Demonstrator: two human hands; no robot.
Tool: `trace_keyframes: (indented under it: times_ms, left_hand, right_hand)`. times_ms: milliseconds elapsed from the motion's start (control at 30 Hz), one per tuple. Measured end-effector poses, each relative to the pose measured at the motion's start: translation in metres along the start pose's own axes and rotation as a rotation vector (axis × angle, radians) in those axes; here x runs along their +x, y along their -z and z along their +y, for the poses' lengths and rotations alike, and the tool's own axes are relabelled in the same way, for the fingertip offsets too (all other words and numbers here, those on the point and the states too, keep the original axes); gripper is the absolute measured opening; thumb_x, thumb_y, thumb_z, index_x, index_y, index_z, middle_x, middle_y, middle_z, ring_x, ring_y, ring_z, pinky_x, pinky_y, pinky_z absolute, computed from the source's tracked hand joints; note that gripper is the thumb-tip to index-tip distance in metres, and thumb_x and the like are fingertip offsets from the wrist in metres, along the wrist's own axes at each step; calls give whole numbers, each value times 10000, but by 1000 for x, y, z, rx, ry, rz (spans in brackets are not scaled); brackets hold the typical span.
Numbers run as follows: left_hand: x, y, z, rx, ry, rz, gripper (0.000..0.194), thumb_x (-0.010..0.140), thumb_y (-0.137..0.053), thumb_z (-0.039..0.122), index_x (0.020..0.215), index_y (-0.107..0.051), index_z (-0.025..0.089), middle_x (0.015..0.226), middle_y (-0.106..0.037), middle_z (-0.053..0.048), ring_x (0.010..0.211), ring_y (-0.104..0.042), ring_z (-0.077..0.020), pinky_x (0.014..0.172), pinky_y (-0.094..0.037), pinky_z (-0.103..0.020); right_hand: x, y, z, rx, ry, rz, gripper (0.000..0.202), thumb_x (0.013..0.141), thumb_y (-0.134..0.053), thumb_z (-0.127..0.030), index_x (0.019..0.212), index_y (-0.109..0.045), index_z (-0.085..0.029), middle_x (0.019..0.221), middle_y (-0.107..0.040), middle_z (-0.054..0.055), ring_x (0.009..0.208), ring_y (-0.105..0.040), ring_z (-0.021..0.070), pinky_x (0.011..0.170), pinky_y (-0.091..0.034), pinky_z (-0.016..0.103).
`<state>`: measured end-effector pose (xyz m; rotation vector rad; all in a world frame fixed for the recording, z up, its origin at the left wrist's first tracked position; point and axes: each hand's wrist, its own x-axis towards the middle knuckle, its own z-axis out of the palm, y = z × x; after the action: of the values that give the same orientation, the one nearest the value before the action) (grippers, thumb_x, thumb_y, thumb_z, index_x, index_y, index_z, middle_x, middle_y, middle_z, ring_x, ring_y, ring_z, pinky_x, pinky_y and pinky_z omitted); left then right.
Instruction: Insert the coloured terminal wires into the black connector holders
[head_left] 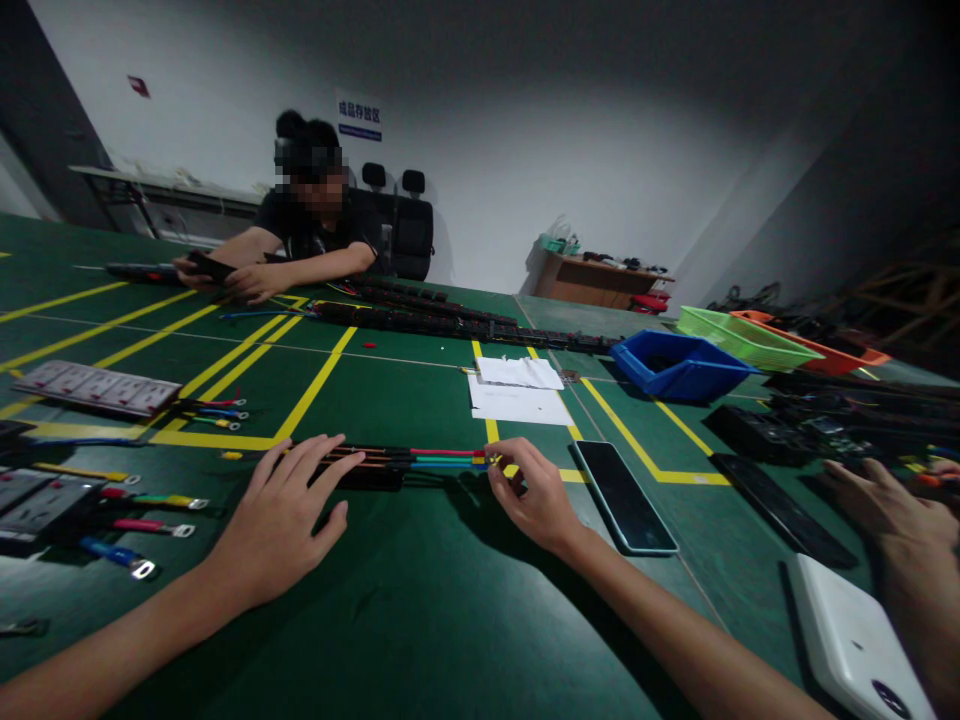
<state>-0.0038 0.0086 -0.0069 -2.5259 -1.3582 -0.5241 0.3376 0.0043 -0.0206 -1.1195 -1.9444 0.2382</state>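
Observation:
A dark strip (382,480) with copper-coloured bars lies across the green table in front of me. Red and blue wires (442,460) run from its right end, with yellow at their tips. My left hand (292,515) rests over the strip's left part, fingers stretched out and thumb apart. At the wire tips, my right hand (529,490) is closed in a pinch; its fingertips partly hide the ends. Left of my left hand lie power strips (45,505) whose coloured leads end in metal ring terminals (142,568).
A phone (626,497) and white paper (517,400) lie near my right hand. Blue (682,365), green (742,335) and orange bins stand at right. Another person's hand (885,510) is near a white device (855,635). Across the table, a person (315,220) handles a dark part.

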Motion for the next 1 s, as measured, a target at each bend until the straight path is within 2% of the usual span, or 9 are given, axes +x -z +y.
trace_keyframes:
  times_ms: [200,467,667,867,1000]
  left_hand:
    - [0,0,0,-11,5,4,514,884,-521,386,1381,-570,262,1445,-539,-117,1332,-481,-359,1105,-334,-608]
    - [0,1,1,-15,11,2,512,884,-521,391,1376,-573,259,1443,-541,-120,1331,-481,-360,1107,-328,-613]
    - [1,2,3,-8,9,9,507,883,-515,391,1370,-576,262,1435,-549,-120,1324,-491,-360,1100,-337,-616]
    - [2,4,4,-15,7,13,499,879,-511,390,1352,-590,253,1424,-559,-122,1315,-500,-363,1097,-341,-618]
    - [2,4,4,-21,6,13,502,879,-514,386,1357,-584,248,1427,-556,-123,1318,-497,-366,1099,-338,-623]
  right_hand:
    - [-2,-1,1,-83,50,-18,260,916,-546,-187,1174,-544,-220,1090,-610,90,803,-647,159,594,-550,263]
    - [-2,-1,0,-185,52,-40,89,918,-571,-206,1003,-595,-221,1083,-608,88,850,-649,178,605,-548,262]
    - [-3,-2,2,-156,63,0,101,954,-564,-247,1040,-611,-222,1061,-628,86,823,-665,165,584,-557,253]
    - [-5,-3,5,-149,52,1,248,943,-610,-302,1171,-555,-220,1089,-627,92,797,-667,163,547,-560,256]
    - [-3,-1,1,-171,49,-19,152,967,-576,-287,1104,-582,-220,1079,-633,89,818,-662,168,568,-557,260]
